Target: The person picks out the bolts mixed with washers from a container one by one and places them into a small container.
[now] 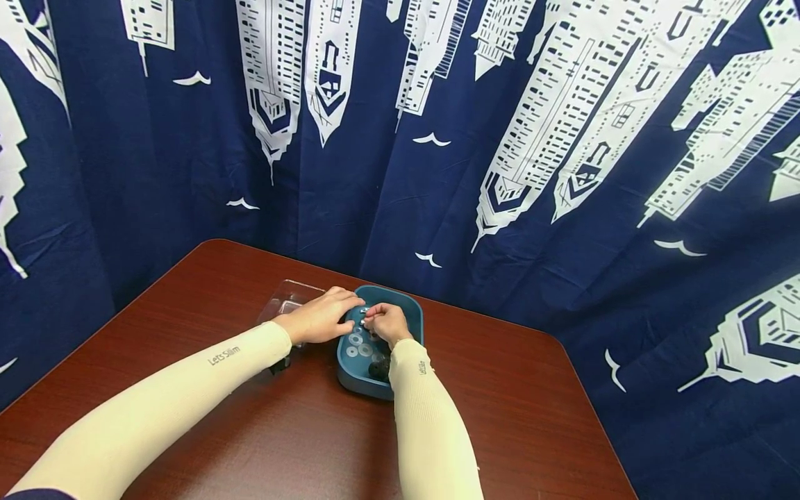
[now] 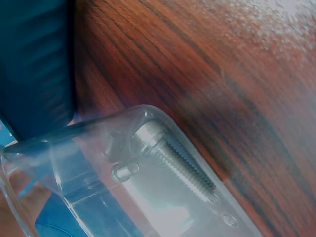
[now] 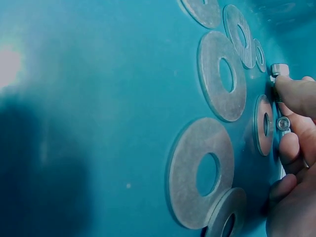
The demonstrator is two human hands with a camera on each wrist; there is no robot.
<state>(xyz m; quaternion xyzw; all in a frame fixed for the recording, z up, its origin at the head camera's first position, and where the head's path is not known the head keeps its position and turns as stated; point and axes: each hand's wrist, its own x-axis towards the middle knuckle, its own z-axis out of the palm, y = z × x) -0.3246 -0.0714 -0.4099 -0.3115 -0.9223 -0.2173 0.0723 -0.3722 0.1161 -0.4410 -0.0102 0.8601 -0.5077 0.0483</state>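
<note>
A blue bin (image 1: 365,387) holds several flat metal washers (image 1: 364,350) and small socket-head screws. Inside it, my right hand (image 1: 387,324) pinches a small screw (image 3: 279,70) between thumb and fingertips; a second screw (image 3: 283,123) sits against the lower fingers. Washers (image 3: 200,173) lie flat on the bin floor beside that hand. My left hand (image 1: 321,316) reaches across the bin's left rim with fingers extended; whether it touches the rim I cannot tell. Just behind it stands a clear plastic container (image 1: 279,300), with a long threaded bolt (image 2: 173,160) and a short screw (image 2: 125,171) inside.
Black parts (image 1: 379,368) lie in the bin's near end, partly hidden by the right wrist. The bin and container stand on a brown wooden table (image 1: 500,389) near its far edge. A dark blue curtain (image 1: 350,201) with white building prints hangs behind.
</note>
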